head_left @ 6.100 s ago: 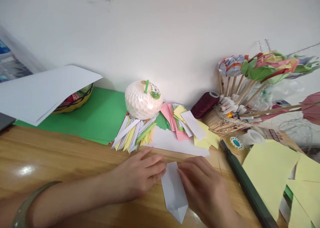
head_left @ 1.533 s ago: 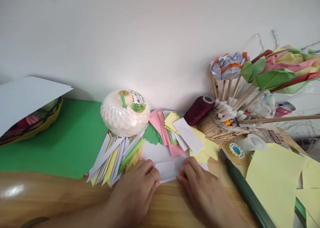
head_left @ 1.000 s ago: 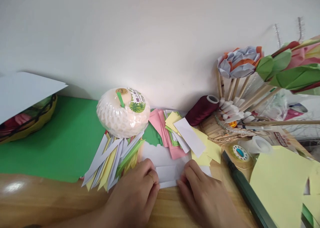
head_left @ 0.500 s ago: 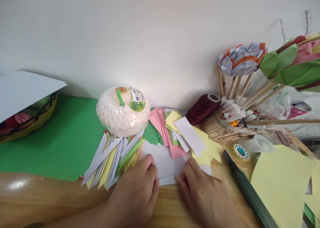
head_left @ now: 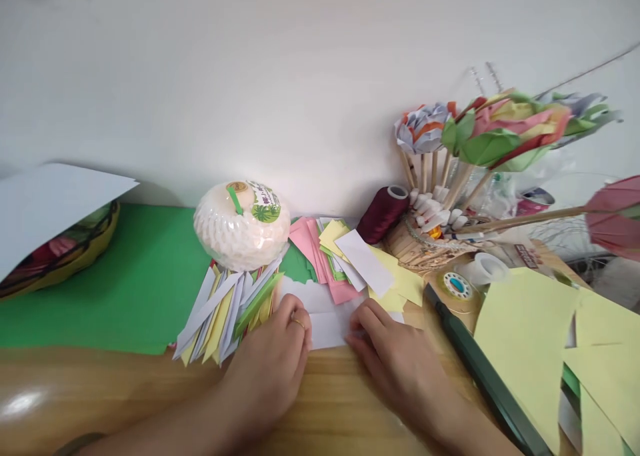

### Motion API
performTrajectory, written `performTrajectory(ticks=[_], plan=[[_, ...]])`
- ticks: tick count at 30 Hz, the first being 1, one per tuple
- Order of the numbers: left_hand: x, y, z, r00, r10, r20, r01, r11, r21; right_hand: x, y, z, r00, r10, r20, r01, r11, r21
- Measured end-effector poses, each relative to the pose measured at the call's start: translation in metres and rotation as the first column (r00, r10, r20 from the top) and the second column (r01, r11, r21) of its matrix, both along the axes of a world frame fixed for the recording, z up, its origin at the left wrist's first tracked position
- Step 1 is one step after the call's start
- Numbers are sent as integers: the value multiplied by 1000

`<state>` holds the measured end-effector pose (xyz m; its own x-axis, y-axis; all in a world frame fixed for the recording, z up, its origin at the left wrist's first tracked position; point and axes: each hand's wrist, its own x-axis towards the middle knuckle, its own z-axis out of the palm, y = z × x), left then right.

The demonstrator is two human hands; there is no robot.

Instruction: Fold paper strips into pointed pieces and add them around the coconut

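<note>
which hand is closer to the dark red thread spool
Right. The right hand is on the near side of the spool, with paper slips between them; the left hand is also on the near side, but farther off to the left.

The single head view looks from above and behind the left hand (head_left: 275,353) and right hand (head_left: 397,356), close over them, facing forward and down, with the wall (head_left: 300,76) beyond.

White paper (head_left: 329,329), seemingly plain; maroon spool (head_left: 383,216).
</note>
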<state>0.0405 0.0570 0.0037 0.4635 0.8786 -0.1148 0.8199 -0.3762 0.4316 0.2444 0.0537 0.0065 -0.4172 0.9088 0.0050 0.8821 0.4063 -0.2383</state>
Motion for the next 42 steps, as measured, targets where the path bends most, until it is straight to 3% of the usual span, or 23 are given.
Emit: performTrajectory(ticks=[7, 11, 16, 21, 25, 29, 33, 38, 40, 42], plan=[[1, 2, 10, 971, -155, -185, 148, 988, -50, -2, 0, 7, 994, -58, -90, 50, 994, -94], [1, 1, 4, 970, -158, -186, 152, 987, -50, 0, -1, 5, 987, -87, -135, 77, 994, -80], [-4, -2, -9, 968, -190, -162, 214, 966, 143, 6, -1, 5, 984, -60, -166, 52, 997, -49], [-11, -7, -10, 977, -190, -98, 213, 907, 363, 7, -3, 7, 983, -21, -185, 20, 1000, -8], [-18, -9, -11, 976, -198, -91, 218, 873, 436, 11, -5, 4, 979, 11, -205, -6, 1000, 26], [-23, -6, -13, 964, -245, -100, 261, 827, 498, 18, -9, 6, 962, 143, -234, -129, 989, 74], [-23, -6, -8, 969, -226, -100, 244, 814, 527, 9, -22, 17, 904, 369, -216, -345, 928, 141], [-14, -10, 1, 971, -222, -88, 238, 858, 456, -10, -36, 22, 795, 529, -298, -518, 847, 121], [-12, -9, 2, 962, -268, -62, 268, 867, 420, -9, -33, 17, 791, 474, -387, -443, 880, 171], [-12, -6, -1, 947, -320, 17, 285, 866, 411, -4, -26, 10, 844, 347, -409, -278, 935, 220]])
